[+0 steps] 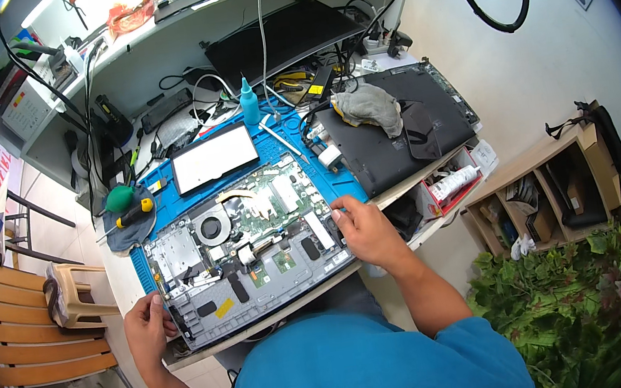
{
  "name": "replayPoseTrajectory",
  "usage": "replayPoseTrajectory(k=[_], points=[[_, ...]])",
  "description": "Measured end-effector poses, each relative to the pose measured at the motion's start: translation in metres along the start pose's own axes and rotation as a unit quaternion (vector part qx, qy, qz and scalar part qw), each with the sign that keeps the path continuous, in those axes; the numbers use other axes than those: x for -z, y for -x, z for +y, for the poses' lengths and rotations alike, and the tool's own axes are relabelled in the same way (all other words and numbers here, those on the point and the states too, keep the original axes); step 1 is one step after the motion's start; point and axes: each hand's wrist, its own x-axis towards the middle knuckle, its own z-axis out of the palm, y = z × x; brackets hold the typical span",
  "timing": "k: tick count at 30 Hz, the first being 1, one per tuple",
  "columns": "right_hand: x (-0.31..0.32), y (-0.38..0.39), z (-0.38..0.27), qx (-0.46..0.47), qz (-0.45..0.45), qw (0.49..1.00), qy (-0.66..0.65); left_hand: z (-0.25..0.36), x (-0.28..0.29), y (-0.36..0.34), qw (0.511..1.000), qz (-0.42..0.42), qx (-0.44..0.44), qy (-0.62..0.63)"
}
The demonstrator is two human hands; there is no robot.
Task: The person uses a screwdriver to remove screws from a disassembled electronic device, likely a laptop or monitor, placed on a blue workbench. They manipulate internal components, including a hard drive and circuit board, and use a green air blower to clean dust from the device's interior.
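1. The opened laptop base [275, 256] lies at the front of the white workbench [117, 270], between the two hands, partly over a blue repair mat [346, 188]. Its inside faces up, showing a round cooling fan [211, 228] and a green circuit board [272, 199].
2. The left hand [147, 328] has its fingers bent, thumb and fingertips at the base's lower left edge.
3. The right hand [366, 235] is half curled, thumb and forefinger at the right edge. At this angle I cannot tell whether either hand really grips.
4. Behind the base lie a black-framed white panel [215, 159] and a white stick-like tool [283, 140]; a blue dropper bottle [249, 107] stands near them.
5. To the left, a yellow-and-black screwdriver [136, 212] lies on a grey cloth [124, 238], just beside a green bulb [119, 197].
6. To the right, a crumpled grey rag [370, 107] rests on a black laptop panel [369, 162].
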Motion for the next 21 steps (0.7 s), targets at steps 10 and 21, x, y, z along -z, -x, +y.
replayPoseTrajectory(k=[10,21], points=[[0.002,0.009,-0.014,0.042,-0.009,0.986,0.162,0.01,-0.007,0.027,0.997,0.002,-0.003,-0.081],[-0.001,-0.001,0.02,-0.007,-0.013,0.992,-0.125,-0.045,-0.005,0.027,0.978,-0.044,-0.022,0.203]])
